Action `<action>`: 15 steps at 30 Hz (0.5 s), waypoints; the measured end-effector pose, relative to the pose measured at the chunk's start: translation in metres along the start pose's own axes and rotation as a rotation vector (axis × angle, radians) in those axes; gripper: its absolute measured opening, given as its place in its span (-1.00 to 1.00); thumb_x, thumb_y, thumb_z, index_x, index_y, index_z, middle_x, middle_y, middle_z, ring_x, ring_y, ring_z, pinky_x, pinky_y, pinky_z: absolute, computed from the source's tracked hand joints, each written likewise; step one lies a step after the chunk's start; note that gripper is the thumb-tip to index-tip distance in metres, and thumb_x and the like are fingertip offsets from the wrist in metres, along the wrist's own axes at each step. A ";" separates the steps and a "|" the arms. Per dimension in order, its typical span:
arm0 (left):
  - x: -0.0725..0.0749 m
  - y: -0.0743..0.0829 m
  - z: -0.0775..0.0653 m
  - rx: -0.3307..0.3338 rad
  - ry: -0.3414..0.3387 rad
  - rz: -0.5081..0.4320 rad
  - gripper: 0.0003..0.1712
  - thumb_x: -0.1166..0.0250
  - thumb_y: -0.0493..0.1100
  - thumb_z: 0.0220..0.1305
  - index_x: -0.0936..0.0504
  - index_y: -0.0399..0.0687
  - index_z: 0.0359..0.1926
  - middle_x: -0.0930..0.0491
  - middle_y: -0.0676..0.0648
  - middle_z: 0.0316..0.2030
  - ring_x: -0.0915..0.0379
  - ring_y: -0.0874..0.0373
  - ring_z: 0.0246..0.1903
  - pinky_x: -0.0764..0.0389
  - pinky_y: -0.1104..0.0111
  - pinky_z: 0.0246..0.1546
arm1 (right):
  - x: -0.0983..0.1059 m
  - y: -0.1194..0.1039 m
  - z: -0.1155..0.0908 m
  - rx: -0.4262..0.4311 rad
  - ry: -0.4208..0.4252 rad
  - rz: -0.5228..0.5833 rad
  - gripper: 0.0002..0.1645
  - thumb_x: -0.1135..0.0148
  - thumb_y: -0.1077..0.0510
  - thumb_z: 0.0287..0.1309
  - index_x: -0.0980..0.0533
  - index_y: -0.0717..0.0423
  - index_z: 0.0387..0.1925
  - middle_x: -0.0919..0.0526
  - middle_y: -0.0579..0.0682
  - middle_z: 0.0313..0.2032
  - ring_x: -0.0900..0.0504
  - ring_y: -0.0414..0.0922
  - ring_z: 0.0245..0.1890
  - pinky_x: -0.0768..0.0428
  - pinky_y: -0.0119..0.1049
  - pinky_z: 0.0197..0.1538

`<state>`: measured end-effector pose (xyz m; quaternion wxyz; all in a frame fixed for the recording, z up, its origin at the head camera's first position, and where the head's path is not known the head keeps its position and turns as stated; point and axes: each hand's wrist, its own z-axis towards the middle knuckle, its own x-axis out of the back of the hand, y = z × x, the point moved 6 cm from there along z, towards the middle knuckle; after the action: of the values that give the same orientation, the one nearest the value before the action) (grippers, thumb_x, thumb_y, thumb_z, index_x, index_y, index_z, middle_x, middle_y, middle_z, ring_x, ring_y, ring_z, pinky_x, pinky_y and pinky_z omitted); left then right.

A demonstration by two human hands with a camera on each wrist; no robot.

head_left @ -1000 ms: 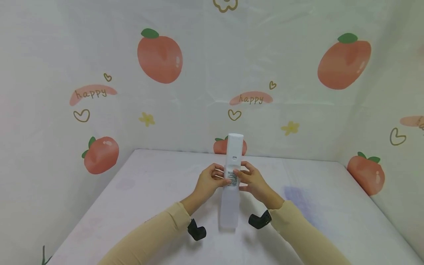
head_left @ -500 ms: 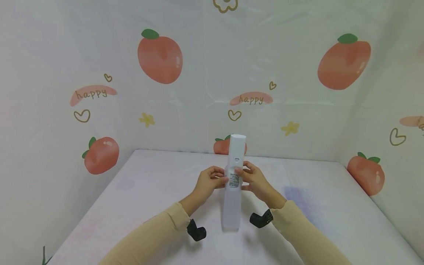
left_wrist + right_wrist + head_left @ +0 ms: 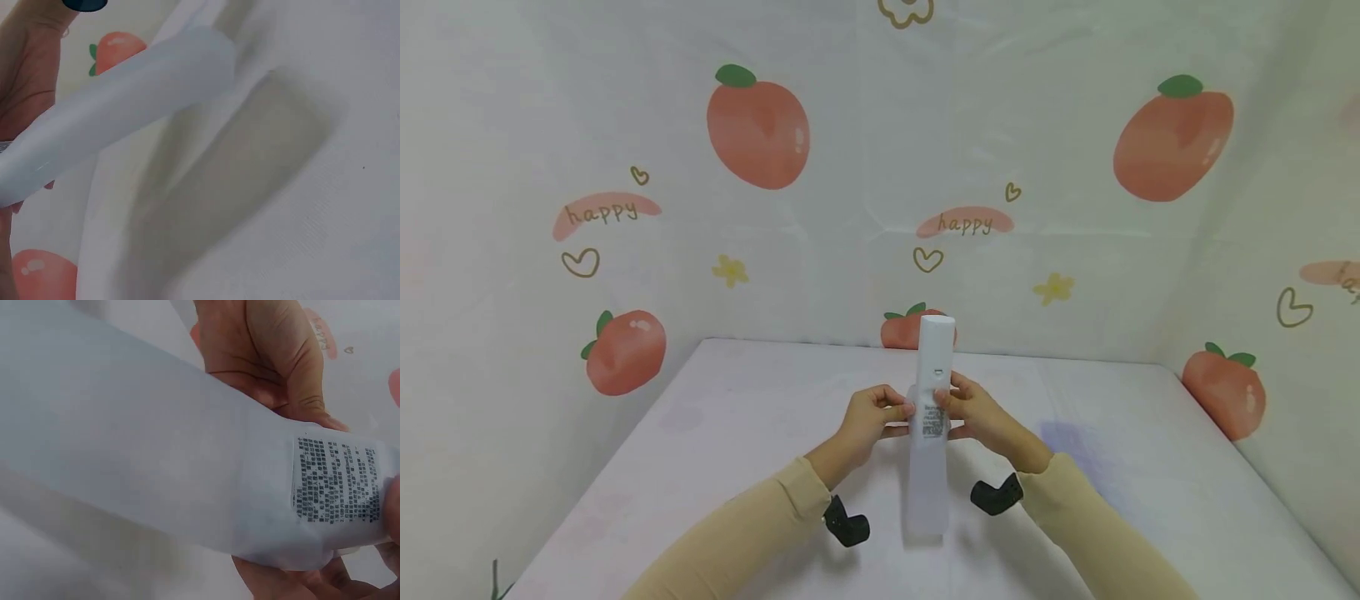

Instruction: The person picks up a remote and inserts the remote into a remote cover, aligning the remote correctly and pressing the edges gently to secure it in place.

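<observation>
Both hands hold a long white plastic device [image 3: 936,350] upright in front of me, over the middle of the table. A printed label [image 3: 337,481] is on the side facing me, with a small slot above it; below, the body turns smooth and slightly frosted. My left hand [image 3: 867,425] pinches its left side between thumb and fingers. On the right side my right hand [image 3: 988,425] grips it, the thumb across the front beside the label. In the left wrist view the smooth lower end [image 3: 156,81] hangs apart from its shadow on the cloth. What kind of device it is cannot be told.
A pale cloth with faint purple patches covers the table [image 3: 760,392]. Behind it hangs a white curtain [image 3: 850,150] printed with peaches, hearts and flowers. Black cameras [image 3: 847,525] sit under both wrists, next to beige sleeves [image 3: 737,533].
The white device has come down a little and shifted slightly right, its label sitting lower in the head view. Both hands keep hold of it, the right one moving slightly down and right.
</observation>
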<state>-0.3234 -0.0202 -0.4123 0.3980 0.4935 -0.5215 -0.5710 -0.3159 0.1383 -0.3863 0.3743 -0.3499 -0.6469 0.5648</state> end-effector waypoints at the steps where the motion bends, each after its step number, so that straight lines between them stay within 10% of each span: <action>1: 0.000 0.001 0.000 0.006 0.005 0.005 -0.88 -0.31 -0.42 0.18 -0.54 -0.23 -0.44 -0.59 0.03 -0.48 -0.58 0.20 -0.36 -0.72 0.25 -0.31 | 0.000 0.000 0.000 -0.005 -0.007 -0.004 -0.30 0.05 0.05 0.46 0.03 0.18 0.46 -0.40 0.33 0.16 -0.57 -0.01 0.00 -0.56 0.16 0.06; 15: 0.000 0.010 0.008 0.018 -0.009 0.052 -0.82 -0.32 -0.39 0.19 -0.53 -0.23 -0.20 -0.63 0.02 -0.50 -0.60 0.19 -0.45 -0.71 0.31 -0.41 | -0.004 0.001 -0.005 -0.023 0.013 -0.003 -0.26 0.04 -0.02 0.44 0.02 0.18 0.46 -0.47 0.25 0.09 -0.61 -0.05 -0.06 -0.58 0.09 0.07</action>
<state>-0.3320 -0.0200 -0.4028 0.4059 0.4808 -0.5412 -0.5579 -0.3093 0.1376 -0.3876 0.3753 -0.3569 -0.6515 0.5544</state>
